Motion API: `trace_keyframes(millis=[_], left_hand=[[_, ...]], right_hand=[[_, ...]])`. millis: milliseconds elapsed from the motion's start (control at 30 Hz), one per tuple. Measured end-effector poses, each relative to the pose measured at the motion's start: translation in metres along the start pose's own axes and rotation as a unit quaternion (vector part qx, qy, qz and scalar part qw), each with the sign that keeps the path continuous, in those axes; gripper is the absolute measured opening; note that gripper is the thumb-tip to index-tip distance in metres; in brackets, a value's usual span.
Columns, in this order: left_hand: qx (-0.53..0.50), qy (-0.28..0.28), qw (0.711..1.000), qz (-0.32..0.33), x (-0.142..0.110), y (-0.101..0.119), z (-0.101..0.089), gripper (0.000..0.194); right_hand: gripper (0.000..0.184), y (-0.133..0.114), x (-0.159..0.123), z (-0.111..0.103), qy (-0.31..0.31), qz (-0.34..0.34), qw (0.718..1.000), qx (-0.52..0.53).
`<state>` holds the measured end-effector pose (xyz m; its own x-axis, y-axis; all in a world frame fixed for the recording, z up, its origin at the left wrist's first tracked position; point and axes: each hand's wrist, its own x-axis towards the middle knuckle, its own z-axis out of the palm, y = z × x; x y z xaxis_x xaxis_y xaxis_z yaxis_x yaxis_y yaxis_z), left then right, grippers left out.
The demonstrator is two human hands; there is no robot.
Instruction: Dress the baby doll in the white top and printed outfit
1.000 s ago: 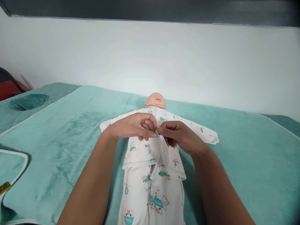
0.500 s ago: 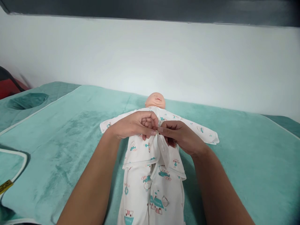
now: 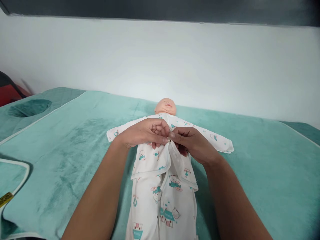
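Pinching at the front edges of the white printed top (image 3: 150,163), the two hands meet over the chest of a doll (image 3: 166,107); the left hand (image 3: 146,134) grips cloth between thumb and fingers, its other fingers curled; the right hand (image 3: 191,142) grips the adjoining edge, thumb against forefinger; a small fastener (image 3: 169,140) shows between them, whether joined or apart cannot be told. The doll lies face up on the teal cover (image 3: 82,143), sleeves spread, head towards the wall (image 3: 160,60); below the hands the top's edges part over the printed lower garment (image 3: 147,203). Step in hand, as judged: work on the front fastening, direction not determinable; the next move appears to call for level edges, opposed fingertip pressure and little pull on the thin cloth.
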<state>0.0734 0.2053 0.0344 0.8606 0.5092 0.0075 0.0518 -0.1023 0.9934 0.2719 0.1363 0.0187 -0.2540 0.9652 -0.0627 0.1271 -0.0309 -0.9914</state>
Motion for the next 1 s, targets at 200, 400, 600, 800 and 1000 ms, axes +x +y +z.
trace_keyframes(millis=[200, 400, 600, 800, 1000], left_hand=[[0.002, 0.014, 1.000, -0.010, 0.000, 0.000, -0.002, 0.019], [0.017, 0.022, 1.000, -0.013, 0.000, 0.001, 0.000, 0.020], [0.034, 0.029, 0.999, -0.023, -0.003, 0.005, 0.002, 0.021], [0.047, 0.041, 0.997, -0.046, -0.002, 0.009, 0.005, 0.014], [0.027, 0.052, 0.997, -0.044, 0.000, 0.007, 0.007, 0.016]], right_hand=[[0.021, -0.005, -0.005, -0.004, -0.013, -0.029, 0.999, -0.019], [0.024, -0.009, -0.004, 0.002, 0.013, -0.031, 0.995, -0.096], [0.027, -0.005, -0.002, 0.007, 0.051, -0.030, 0.985, -0.163], [0.030, -0.003, 0.000, 0.008, 0.067, -0.040, 0.979, -0.189], [0.034, 0.000, 0.002, 0.007, 0.058, -0.043, 0.986, -0.151]])
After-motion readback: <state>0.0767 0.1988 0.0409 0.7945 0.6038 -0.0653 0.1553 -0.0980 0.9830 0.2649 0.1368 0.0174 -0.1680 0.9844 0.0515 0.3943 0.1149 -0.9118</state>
